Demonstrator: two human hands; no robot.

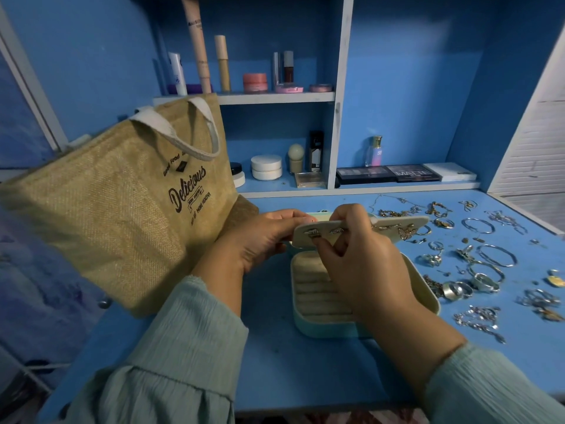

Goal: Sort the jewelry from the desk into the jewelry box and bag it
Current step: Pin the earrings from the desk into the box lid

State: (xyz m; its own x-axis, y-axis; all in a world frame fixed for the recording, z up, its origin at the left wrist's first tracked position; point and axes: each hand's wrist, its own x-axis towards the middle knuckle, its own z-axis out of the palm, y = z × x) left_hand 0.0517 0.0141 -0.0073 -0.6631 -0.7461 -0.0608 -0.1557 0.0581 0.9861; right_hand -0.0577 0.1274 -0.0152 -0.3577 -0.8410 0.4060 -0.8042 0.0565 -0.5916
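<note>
1. Jewelry [477, 264] lies scattered over the right side of a blue table [275, 362]: silver rings, bangles, chains and small gold pieces, none touching the box.
2. An open box [308, 304], pale green with cream ring rolls inside, sits at the table's middle, just left of the scattered pieces.
3. Both hands hold a cream earring panel [397, 224] level above the box's far end. Several earrings are already pinned to it, including a gold butterfly near its right end.
4. Left hand [260, 240] pinches the panel's left edge, fingers curled round it.
5. Right hand [360, 258] pinches at the panel's front, thumb below and fingers above, seemingly on a small earring; the fingertips hide exactly what it grips.
6. Judged step: fixing an earring to the panel. To do it well, the left hand should keep the panel steady and level while the right pushes the post straight through, so that pieces already pinned do not shake loose.
7. Most jewelry is not yet sorted, so the task looks early.
8. A tan jute bag [122, 203] with white handles and the word "Delicious" leans at the table's left, touching neither hand.
9. Behind the table, blue shelves [275, 97] hold cosmetics: tubes, jars, palettes and a perfume bottle.
10. Pale green sleeves cover both forearms.
</note>
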